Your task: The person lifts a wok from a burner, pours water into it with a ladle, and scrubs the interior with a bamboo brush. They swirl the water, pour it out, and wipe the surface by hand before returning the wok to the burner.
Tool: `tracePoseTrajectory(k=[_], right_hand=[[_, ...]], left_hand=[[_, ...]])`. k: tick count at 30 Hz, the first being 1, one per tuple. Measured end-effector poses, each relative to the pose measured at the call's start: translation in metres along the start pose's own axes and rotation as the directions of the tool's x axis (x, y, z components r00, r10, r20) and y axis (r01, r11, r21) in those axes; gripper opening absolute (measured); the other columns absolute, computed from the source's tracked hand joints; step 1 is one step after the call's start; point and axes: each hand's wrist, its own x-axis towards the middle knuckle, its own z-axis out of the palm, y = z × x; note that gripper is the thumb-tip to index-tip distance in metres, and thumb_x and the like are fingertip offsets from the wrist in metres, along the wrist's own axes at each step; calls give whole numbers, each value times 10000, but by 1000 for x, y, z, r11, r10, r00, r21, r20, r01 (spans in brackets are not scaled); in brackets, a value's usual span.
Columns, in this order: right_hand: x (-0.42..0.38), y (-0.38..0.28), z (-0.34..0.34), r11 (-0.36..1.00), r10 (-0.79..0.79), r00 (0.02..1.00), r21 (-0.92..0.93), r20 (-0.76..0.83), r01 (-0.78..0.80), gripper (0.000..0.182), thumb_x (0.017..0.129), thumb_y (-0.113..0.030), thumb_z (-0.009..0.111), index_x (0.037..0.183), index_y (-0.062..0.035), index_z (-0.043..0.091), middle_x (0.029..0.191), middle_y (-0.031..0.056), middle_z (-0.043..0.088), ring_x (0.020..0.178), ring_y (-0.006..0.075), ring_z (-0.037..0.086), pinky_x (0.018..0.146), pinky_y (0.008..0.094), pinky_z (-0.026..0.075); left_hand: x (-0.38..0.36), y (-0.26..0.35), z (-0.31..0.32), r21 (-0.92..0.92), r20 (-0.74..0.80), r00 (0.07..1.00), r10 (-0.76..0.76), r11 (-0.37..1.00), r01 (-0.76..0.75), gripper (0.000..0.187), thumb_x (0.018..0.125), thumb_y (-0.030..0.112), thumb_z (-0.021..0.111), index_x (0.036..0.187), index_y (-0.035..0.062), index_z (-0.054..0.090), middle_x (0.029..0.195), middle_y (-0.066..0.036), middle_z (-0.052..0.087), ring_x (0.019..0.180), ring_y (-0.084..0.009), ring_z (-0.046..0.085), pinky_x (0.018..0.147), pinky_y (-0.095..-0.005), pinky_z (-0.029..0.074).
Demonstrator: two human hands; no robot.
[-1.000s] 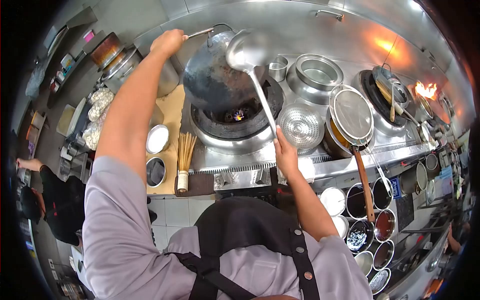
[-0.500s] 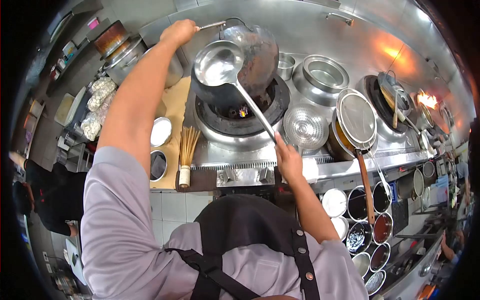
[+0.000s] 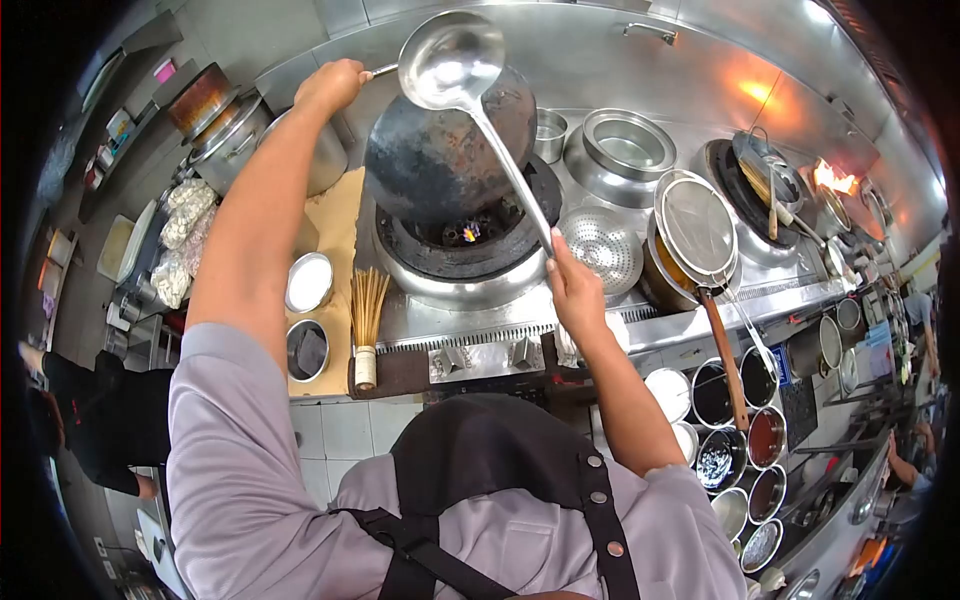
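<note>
At the upper left, my left hand (image 3: 332,86) is closed around a thin metal handle (image 3: 384,70) that runs behind the ladle bowl toward the wok. The blackened wok (image 3: 440,160) is tilted up over the stove ring (image 3: 480,262), its rounded side facing me; its inside is hidden. A small flame (image 3: 468,233) shows in the burner below. My right hand (image 3: 577,285) grips the lower end of a long steel ladle (image 3: 455,60). The ladle's shiny bowl is raised in front of the wok's upper edge.
Beside the burner are a perforated strainer (image 3: 600,250), a mesh sieve (image 3: 697,225) and a steel pot (image 3: 630,145). A bamboo brush (image 3: 367,325) and metal cups (image 3: 308,350) stand left. Sauce pots (image 3: 713,392) sit lower right. Another person (image 3: 105,420) is at far left.
The ladle bowl has risen higher, and my left hand has shifted left. The wok has tipped so more of its dark rounded side faces me. The whole view has shifted slightly.
</note>
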Motion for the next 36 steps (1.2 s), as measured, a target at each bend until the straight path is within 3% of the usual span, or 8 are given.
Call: tracePoseTrajectory(k=[5, 7, 11, 14, 16, 20, 23, 36], right_hand=[[6, 6, -8, 962, 242, 952, 83, 187, -261, 437, 939, -146, 558, 1371, -190, 508, 865, 211, 651, 767, 316, 665, 715, 362, 496], [-12, 32, 13, 979, -4, 976, 198, -218, 48, 440, 942, -186, 555, 1377, -214, 495, 861, 229, 650, 733, 373, 652, 683, 423, 496], [-8, 39, -19, 903, 338, 920, 208, 199, -376, 423, 937, -171, 559, 1358, -202, 522, 909, 261, 645, 786, 331, 683, 743, 383, 503], [-42, 56, 15, 965, 115, 988, 246, -104, -86, 422, 942, -171, 558, 1362, -182, 514, 909, 230, 662, 776, 296, 667, 729, 368, 498], [-45, 62, 14, 984, 157, 983, 64, 93, -163, 449, 953, -166, 553, 1394, -169, 472, 818, 161, 655, 671, 199, 601, 701, 338, 497], [-113, 45, -12, 839, 343, 914, 368, 217, -402, 497, 958, -152, 536, 1438, -176, 411, 696, 164, 586, 577, 192, 548, 583, 332, 463], [-184, 25, -44, 442, 526, 788, 689, 319, -574, 488, 991, -136, 480, 1465, -200, 387, 682, -33, 497, 556, 33, 420, 464, 191, 363], [-351, -12, -103, 304, 741, 554, 547, 378, -780, 465, 1003, -174, 450, 1462, -208, 382, 618, -7, 469, 463, 71, 416, 413, 213, 366]], left_hand=[[-10, 5, 0, 2, -42, 999, -11, 1000, 11, 336, 973, 379, 475, 950, 81, 628, 796, -117, 671, 808, -307, 646, 730, -461, 468], [-13, 10, -2, 22, -73, 997, -1, 1000, 3, 335, 973, 380, 476, 951, 83, 629, 785, -112, 668, 799, -304, 644, 729, -458, 469], [-28, 22, -7, -28, 65, 996, -66, 997, 68, 324, 971, 369, 478, 970, 86, 634, 898, -138, 675, 889, -335, 633, 760, -465, 472], [-22, 29, -19, 23, 62, 994, -91, 996, 89, 328, 966, 381, 481, 1052, 108, 642, 1048, -141, 663, 1018, -341, 607, 845, -472, 462], [-26, 30, -19, 91, 91, 995, -29, 996, 20, 359, 957, 399, 493, 1116, 120, 652, 1150, -134, 652, 1107, -332, 590, 912, -471, 454], [-56, 48, -35, 78, 107, 985, -134, 989, 126, 343, 956, 392, 495, 1076, 118, 662, 1118, -130, 663, 1080, -328, 602, 896, -456, 465], [-100, 68, -39, -1, 138, 987, -82, 997, 83, 335, 956, 404, 491, 1065, 137, 660, 1071, -126, 675, 1043, -323, 616, 862, -458, 481], [-306, 122, 75, -269, 39, 997, 63, 962, -51, 315, 955, 363, 487, 977, 81, 628, 847, -212, 668, 824, -413, 652, 714, -522, 510]])
